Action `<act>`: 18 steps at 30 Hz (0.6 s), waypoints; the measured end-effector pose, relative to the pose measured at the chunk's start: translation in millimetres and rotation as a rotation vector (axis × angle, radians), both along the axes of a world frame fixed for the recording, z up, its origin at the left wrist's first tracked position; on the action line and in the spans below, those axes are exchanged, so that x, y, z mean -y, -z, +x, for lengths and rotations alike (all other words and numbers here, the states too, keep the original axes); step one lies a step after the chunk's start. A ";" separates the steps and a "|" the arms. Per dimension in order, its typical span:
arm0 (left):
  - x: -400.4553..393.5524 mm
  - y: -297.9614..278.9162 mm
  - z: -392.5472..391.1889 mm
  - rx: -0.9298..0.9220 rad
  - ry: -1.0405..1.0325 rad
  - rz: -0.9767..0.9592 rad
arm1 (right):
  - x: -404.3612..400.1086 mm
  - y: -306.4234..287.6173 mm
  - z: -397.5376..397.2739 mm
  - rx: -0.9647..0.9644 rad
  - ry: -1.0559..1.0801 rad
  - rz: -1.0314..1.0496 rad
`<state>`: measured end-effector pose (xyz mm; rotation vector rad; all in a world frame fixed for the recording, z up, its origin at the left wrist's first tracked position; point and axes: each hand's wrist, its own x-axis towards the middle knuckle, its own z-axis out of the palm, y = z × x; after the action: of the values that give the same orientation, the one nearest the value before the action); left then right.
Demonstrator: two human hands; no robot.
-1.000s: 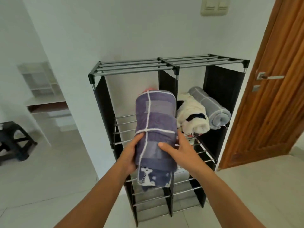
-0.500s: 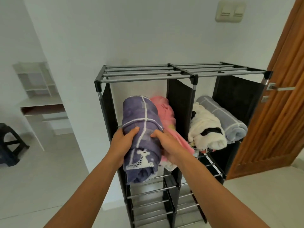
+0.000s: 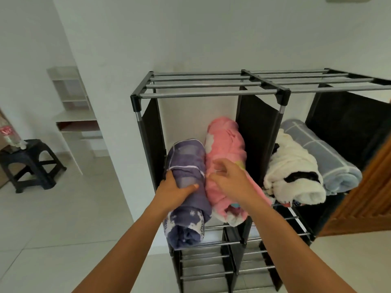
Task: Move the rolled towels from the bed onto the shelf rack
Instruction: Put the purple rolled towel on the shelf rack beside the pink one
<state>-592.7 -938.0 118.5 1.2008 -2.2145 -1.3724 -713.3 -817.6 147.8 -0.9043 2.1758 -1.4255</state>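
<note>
The black shelf rack [image 3: 208, 94] with metal bars stands against the white wall. A rolled purple towel [image 3: 186, 157] lies in its upper left compartment, its front end overhanging the bars. My left hand [image 3: 175, 190] grips this towel around its middle. A rolled pink towel [image 3: 225, 144] lies right beside it, touching. My right hand [image 3: 229, 176] hovers over the pink towel, fingers apart, holding nothing. In the upper right compartment lie a white-and-black rolled towel [image 3: 294, 176] and a grey-blue rolled towel [image 3: 323, 157].
A wooden door [image 3: 364, 197] stands at the right edge, close to the rack. A black stool [image 3: 31, 163] with a plastic bottle sits on the tiled floor at left, before a white desk unit [image 3: 74, 121]. Lower rack shelves [image 3: 203, 269] hold nothing.
The purple towel went from held upright in both hands into the upper left compartment beside the pink one. My right hand has let go of it; the left still grips it.
</note>
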 end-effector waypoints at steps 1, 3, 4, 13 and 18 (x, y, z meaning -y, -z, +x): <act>-0.6 0.8 -2.2 0.025 -0.011 0.004 | -2.3 -3.8 -9.4 -0.081 0.050 0.032; -1.6 5.4 -7.9 0.088 -0.041 0.002 | -6.1 -0.7 -25.7 -0.205 0.087 0.163; -2.3 8.5 -10.6 0.101 -0.062 0.007 | -7.6 5.2 -29.3 -0.253 0.077 0.260; 4.9 -0.1 -23.2 -0.096 -0.203 -0.264 | -16.8 43.2 -28.6 -0.464 0.037 0.372; 16.2 -6.0 -48.0 0.094 -0.147 -0.235 | -20.4 44.6 -31.9 -0.465 -0.007 0.368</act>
<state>-640.7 -954.3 124.5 1.3330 -2.2247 -0.9880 -745.2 -797.2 103.2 -1.1821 2.6428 -0.8156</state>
